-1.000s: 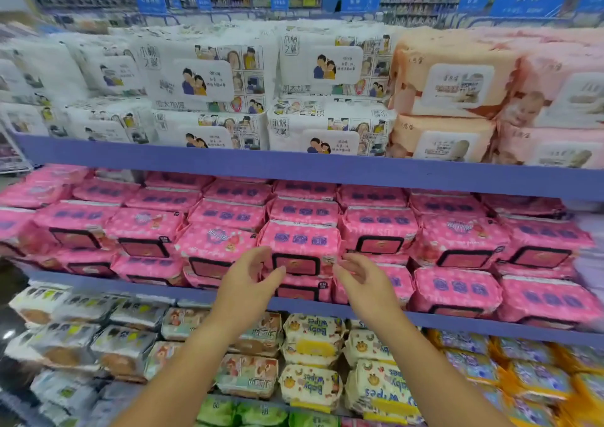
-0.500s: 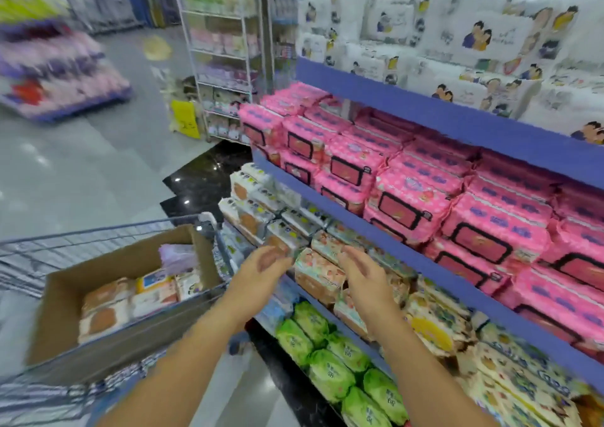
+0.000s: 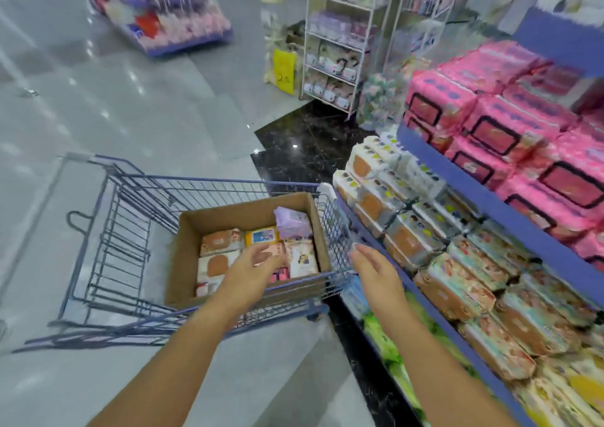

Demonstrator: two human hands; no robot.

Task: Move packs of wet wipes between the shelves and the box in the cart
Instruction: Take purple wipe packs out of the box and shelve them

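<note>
The left hand (image 3: 253,268) hovers over the packs of wipes (image 3: 222,242) in the cardboard box (image 3: 187,258), fingers loosely spread, empty. The right hand (image 3: 376,274), likewise empty and relaxed, hangs between the wire side of the cart (image 3: 147,197) and the shelves (image 3: 483,194) stacked with packs.

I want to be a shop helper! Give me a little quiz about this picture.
1. True or false: the cardboard box in the blue cart is empty.
2. The left hand hovers over: A) the box, B) a sink, C) a table.
3. Fill in: the packs with black-framed labels on the shelf are ____ in colour.

Key: 1 false, it holds several packs; 2 A; 3 pink.
</note>
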